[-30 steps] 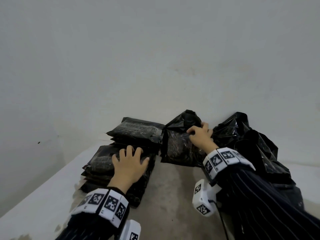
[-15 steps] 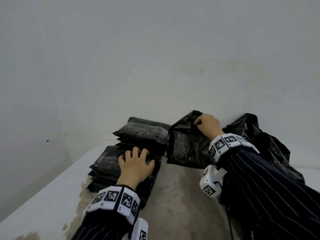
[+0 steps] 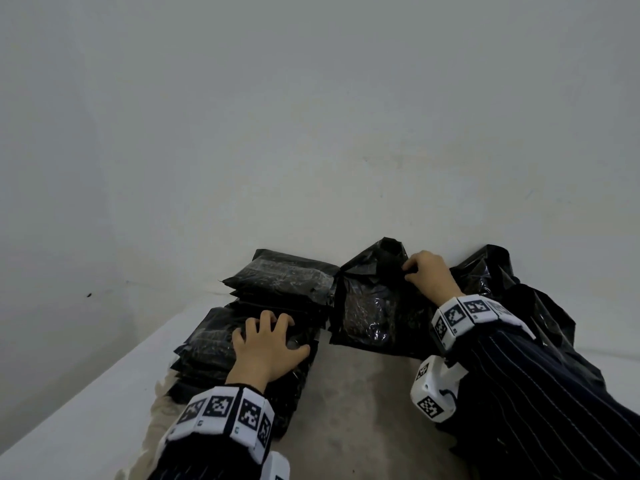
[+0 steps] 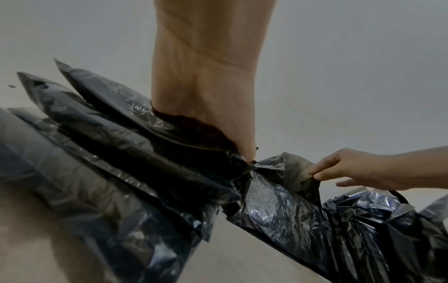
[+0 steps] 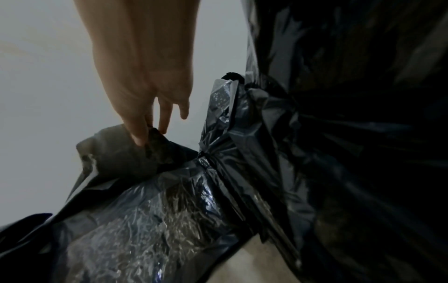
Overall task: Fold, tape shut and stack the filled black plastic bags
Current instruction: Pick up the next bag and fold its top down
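- The open bag [image 3: 374, 306] lies on the bench [image 3: 346, 410], w/ its top up against the wall [image 3: 311, 133]. It's just right of the stacks. Its top flap [image 3: 384, 258] is loose, not folded yet, no tape on it.
- My right hand [image 3: 427, 275] pinches that flap w/ thumb and fingers [image 5: 139, 132]. The other 2 fingers stick out free.
- My left hand [image 3: 266, 344] is spread, fingers bent, pressing flat on the near stack [image 3: 221, 344] of done bags. It grips nothing.
- I think the step now is the fold. To do it well I'd pull the flap toward me, flat over the full part, and squash the air out so it lies neat.
- The plastic looks thin and slippery, so I'd hold a good bit of it, not just the edge, or it may slip or rip.
- I'd need the left hand to come over and hold the fold down, bc 1 hand can't fold and tape.
- I can't see any tape in these views, so I can't tell where it is.
- Around: a 2nd stack [image 3: 280, 275] sits behind the near one, by the wall. A big crumpled black bag [image 3: 519, 306] lies to the right, touching the open bag.
- In the way: the wall is right behind the flap, so little room there. The big bag crowds my right arm and the stacks hug the left side.
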